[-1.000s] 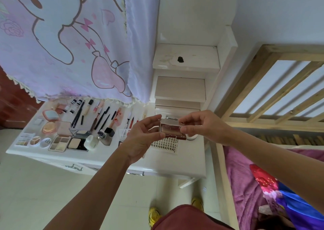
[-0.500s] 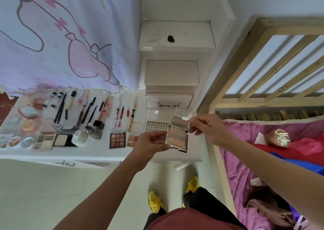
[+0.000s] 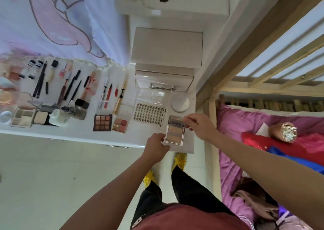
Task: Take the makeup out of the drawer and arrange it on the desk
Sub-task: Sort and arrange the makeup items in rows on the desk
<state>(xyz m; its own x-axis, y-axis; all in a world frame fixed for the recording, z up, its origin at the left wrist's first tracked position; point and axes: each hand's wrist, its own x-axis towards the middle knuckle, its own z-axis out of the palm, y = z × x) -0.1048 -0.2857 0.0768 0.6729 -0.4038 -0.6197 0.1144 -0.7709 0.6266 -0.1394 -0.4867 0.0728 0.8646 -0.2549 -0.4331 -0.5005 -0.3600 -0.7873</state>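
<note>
Makeup [image 3: 71, 85] already lay in rows along the desk [image 3: 70, 136], from the brushes and pencils [image 3: 40, 82] at the left, past the nine-pan eyeshadow palette [image 3: 102, 122] and the small blush palette [image 3: 120, 125] beside it, to the clear false-lash tray [image 3: 149, 115]. Just right of that tray, over the desk's right end and close to its front edge, you held an open powder palette [image 3: 174, 136] with tan bands; I could not tell whether its base was touching the desk. Your left hand [image 3: 156, 148] pinched the near left corner of the base, and your right hand [image 3: 199, 128] pinched the far right corner of the raised lid. That lid grip was the weak point: had the left hand let go first, the base would likely have swung on its hinge and struck the desk, cracking the pressed powder. Set down where it was, the palette risked tipping off the front edge to the floor [image 3: 52, 177]. Pushed left, it could have shoved the light lash tray out of line; pushed right, it could have slipped off the desk's end toward the bed [image 3: 231, 124].
</note>
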